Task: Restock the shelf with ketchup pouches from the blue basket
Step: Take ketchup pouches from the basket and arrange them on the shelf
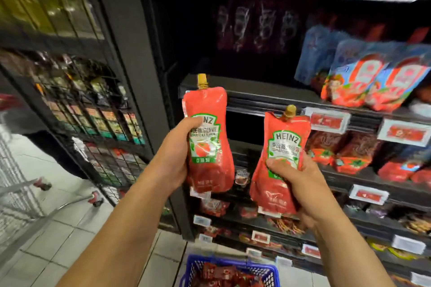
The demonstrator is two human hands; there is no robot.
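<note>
I hold two red Heinz ketchup pouches upright in front of the dark shelving. My left hand (175,154) grips the left pouch (208,147) round its middle, gold cap up. My right hand (296,184) grips the right pouch (283,144) round its lower half, slightly lower than the other. Both pouches hang in front of the black shelf (251,98), whose left part shows a bare board. The blue basket (233,265) stands on the floor below, with more red pouches inside.
Blue and red sauce packs (363,81) stand at the shelf's right. Lower shelves hold red packets (349,154) and price tags (326,121). A black wire rack (98,123) with goods stands at left. A metal trolley (35,205) is at far left on the tiled floor.
</note>
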